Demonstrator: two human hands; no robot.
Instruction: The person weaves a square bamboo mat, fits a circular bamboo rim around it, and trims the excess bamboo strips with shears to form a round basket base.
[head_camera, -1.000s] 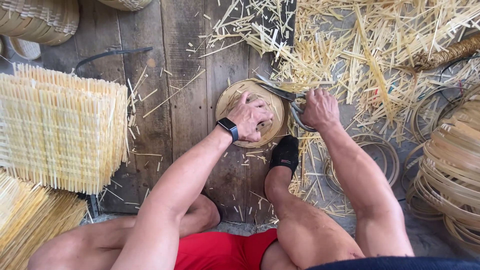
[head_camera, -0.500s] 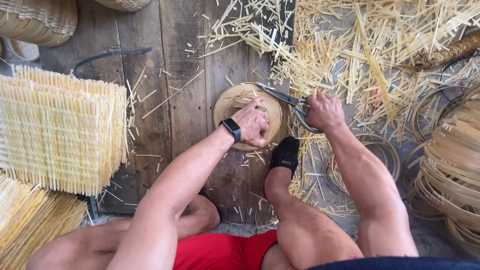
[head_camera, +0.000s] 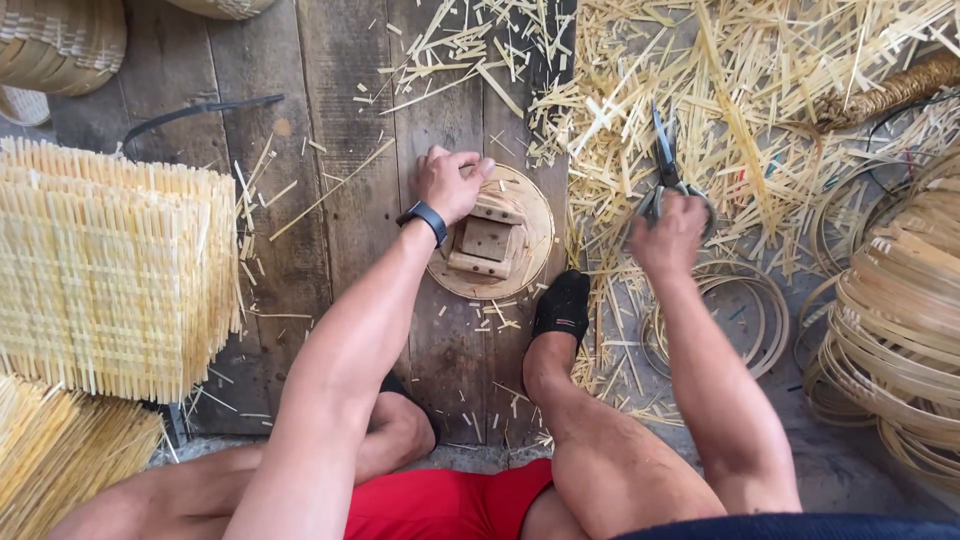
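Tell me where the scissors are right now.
The scissors are in the right hand, right of centre in the head view, blades pointing up over the bamboo offcuts, to the right of the round wooden disc.

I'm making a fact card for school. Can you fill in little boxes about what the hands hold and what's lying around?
left hand: grip on the edge of a round wooden disc with small blocks on it
right hand: holds shears, blades pointing away, over the scraps
foot: black sock, beside the disc
floor: dark wooden planks
scraps: pale bamboo strips piled on the right
mats: stacked woven mats on the left
hoops: coiled bamboo hoops at far right
watch: black, on left wrist
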